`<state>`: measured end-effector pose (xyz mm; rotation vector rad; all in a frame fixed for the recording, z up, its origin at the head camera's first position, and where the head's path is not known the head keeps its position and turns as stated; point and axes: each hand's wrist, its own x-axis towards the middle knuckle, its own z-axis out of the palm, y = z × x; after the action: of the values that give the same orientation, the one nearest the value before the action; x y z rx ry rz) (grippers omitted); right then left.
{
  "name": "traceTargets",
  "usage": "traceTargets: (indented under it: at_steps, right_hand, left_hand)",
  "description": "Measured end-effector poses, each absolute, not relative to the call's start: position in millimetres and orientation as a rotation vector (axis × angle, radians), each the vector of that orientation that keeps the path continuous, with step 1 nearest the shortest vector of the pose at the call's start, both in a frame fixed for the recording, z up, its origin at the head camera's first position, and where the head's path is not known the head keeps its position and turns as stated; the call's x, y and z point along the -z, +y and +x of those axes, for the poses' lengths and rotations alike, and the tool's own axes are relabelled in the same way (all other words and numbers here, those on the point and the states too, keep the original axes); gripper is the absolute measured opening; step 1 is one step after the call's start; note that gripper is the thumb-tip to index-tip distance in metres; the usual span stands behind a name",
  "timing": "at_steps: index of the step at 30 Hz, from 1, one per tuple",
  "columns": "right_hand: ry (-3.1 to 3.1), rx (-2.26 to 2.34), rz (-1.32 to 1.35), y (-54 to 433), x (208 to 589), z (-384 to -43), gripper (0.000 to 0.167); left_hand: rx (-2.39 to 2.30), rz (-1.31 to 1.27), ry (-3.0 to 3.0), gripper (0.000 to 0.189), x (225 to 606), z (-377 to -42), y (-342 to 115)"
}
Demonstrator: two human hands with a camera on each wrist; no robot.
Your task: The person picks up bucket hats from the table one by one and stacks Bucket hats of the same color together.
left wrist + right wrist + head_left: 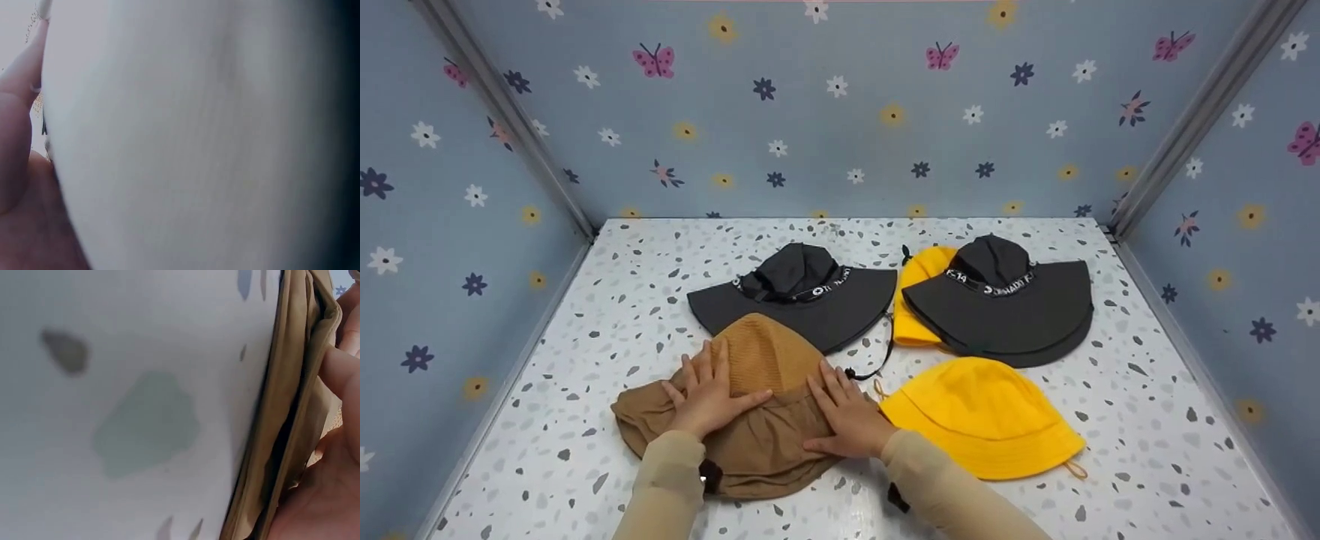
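Brown bucket hat (pixel 769 439) with ribbed tan crown lies on the speckled tabletop (pixel 1140 450), 7 o'clock in head view, layered folds at its brim. Left hand (pixel 709 397) rests on its 9 o'clock side, right hand (pixel 851 416) on its 3 o'clock side — fingers of both spread, fairly straight, thumbs out toward each other. Left wrist view mostly blocked by a blurred pale surface. From the brown hat: yellow bucket hat (pixel 982 412) at 3 o'clock, just beside right hand; black wide-brim hat (pixel 799 274) at 1; second black wide-brim hat (pixel 1012 311) at 2 — partly covering another yellow hat (pixel 915 300).
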<state>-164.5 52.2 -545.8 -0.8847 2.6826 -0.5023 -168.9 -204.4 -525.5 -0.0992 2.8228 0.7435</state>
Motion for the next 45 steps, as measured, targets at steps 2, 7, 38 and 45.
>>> traceTargets:
  at_steps: [2, 7, 38, 45]
  right_hand:
    - [2.677, 0.502, -0.877, 52, 546, -164, 0.099]
    - [2.665, 0.517, -0.878, 51, 547, -164, 0.098]
    - [2.636, 0.618, -0.878, 53, 545, -166, 0.098]
    - [2.535, 0.788, -0.817, 58, 541, -170, 0.096]
  left_hand:
    - [-0.737, -0.093, 2.82, 0.124, 527, -169, -204]
    - [-0.712, -0.092, 2.805, 0.121, 530, -168, -205]
    - [-0.686, -0.134, 2.886, 0.121, 526, -164, -199]
    - [-0.773, -0.165, 2.949, 0.106, 521, -154, -183]
